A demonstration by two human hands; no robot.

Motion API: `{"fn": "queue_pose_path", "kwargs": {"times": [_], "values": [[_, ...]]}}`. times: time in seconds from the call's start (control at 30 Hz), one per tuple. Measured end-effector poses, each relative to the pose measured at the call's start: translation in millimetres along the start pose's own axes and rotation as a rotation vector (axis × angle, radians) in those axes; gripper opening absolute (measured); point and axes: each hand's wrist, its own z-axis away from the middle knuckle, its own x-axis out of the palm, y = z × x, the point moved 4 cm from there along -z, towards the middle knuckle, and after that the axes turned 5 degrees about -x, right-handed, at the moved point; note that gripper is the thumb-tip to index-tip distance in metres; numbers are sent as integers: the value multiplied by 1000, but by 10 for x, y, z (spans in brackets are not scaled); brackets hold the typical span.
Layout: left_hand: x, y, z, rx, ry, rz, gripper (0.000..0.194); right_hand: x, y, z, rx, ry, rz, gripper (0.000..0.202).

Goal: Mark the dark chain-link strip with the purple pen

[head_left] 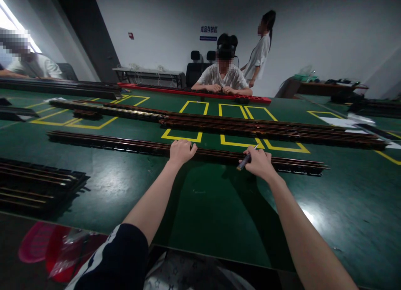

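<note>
A long dark strip with thin copper-coloured rods (125, 145) lies across the green table (200, 198). My left hand (182, 151) is closed on the strip near its middle, with the fingertips partly hidden behind the hand. Farther right, my right hand (257, 161) is closed round a dark pen-like tool (244, 162) and rests at the same strip. The tool's thin metal tip points up and away from me, and its thick end sticks out to the left of the hand.
Beyond the strip lie more long strips (219, 125) over yellow tape outlines (200, 137). A stack of dark strips (37, 185) sits at the left. Across the table, a person (223, 77) works at a red rail (188, 92); another person (261, 52) stands behind.
</note>
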Motion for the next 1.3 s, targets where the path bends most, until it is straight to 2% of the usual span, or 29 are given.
{"fn": "queue_pose_path", "kwargs": {"times": [0.17, 0.3, 0.43, 0.6, 0.77, 0.9, 1.07, 1.17, 1.3], "values": [[30, 197, -6, 32, -20, 52, 55, 77, -280, 2, -145, 65, -44, 18], [57, 368, 6, 89, -10, 59, 58, 136, -471, 5, -221, 92, -12, 26], [90, 463, 16, 133, -3, 78, 57, 156, -505, -4, -225, 117, 96, 25], [79, 385, 15, 184, 44, 34, 50, 146, -385, -34, -181, 120, 76, 26], [29, 77, -13, 15, 94, -43, 50, 115, -145, -10, -37, 202, 197, 26], [21, -52, -21, -52, 71, -41, 53, 132, -94, 22, -92, 219, 139, 29], [31, 29, -25, -49, 48, -9, 56, 197, -406, -20, -190, 240, -7, 24], [59, 173, -28, -20, 44, 28, 58, 254, -608, -53, -231, 182, 30, 24], [113, 367, -21, 53, 44, 58, 55, 252, -597, -56, -192, 178, 78, 23]]}}
